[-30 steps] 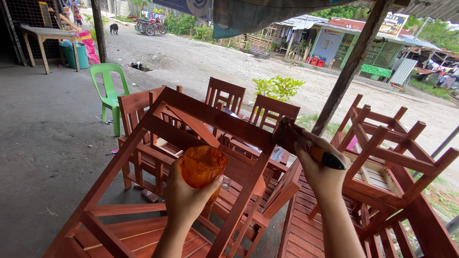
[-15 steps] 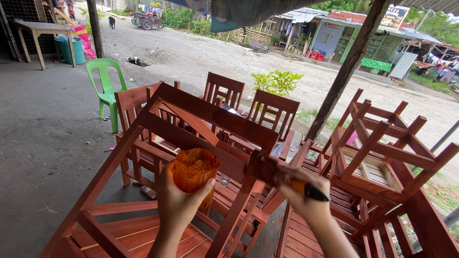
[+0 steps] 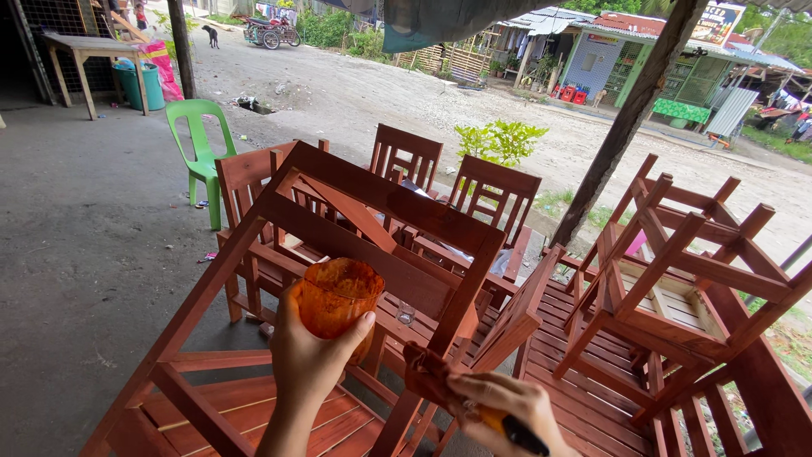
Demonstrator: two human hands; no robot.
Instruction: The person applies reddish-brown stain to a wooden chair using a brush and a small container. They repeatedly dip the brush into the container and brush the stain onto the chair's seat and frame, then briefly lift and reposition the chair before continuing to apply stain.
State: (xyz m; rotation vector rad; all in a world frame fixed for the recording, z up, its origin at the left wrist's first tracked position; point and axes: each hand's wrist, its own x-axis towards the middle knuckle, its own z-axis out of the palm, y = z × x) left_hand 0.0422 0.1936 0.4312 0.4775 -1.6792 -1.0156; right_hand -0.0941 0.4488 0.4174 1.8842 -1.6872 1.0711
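We hold an orange plastic cup (image 3: 340,298) in our left hand (image 3: 309,360), low in the near centre of the scene, above the reddish-brown wooden frame (image 3: 372,211) of an upturned piece of furniture. The cup sits at the top of the grip, thumb on its right side and fingers wrapped behind, so most of its body shows above the hand. It stands close to upright, long axis vertical, its open mouth tilted slightly toward us so that we see the stained inside.

Our right hand (image 3: 507,410) is lower and to the right, near the bottom edge. It is clenched around a brush handle (image 3: 512,429), yellow with a black end that points down and right. A dark reddish cloth or brush head (image 3: 427,377) sticks out of the fist toward the upper left, lying against the frame; we cannot tell which it is. The tool's long axis runs from upper left to lower right.

Further off stand more red wooden chairs (image 3: 495,199), a green plastic chair (image 3: 196,144) on the left, and a gravel road (image 3: 406,93) beyond.
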